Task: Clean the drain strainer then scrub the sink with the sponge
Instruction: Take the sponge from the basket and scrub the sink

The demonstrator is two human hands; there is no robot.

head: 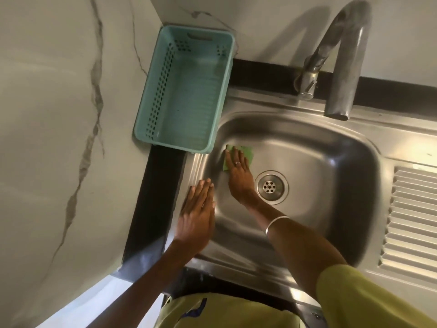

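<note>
White marble-veined wall (47,114) fills the left half of the frame. The stainless steel sink basin (331,150) takes centre and right, with a ribbed steel drainboard (413,221) at the right edge. A teal perforated plastic basket (163,91), rectangular, stands upper centre-left on the black counter strip (153,197), its near corner just at the sink's rim. A curved grey metal tap (340,67) arches over the basin in the upper right. Your left hand (196,214), fingers straight and together, lies flat on the sink's left rim and holds nothing. Your right hand (238,176), fingers straight, presses the flat green scrub sponge (246,152) against the basin's left inner wall, centre frame. The round steel drain strainer (269,187) sits seated in the drain, just right of your right hand. A thin silver bangle (276,224) circles your right wrist, and a ring (237,164) shows on one finger.
</note>
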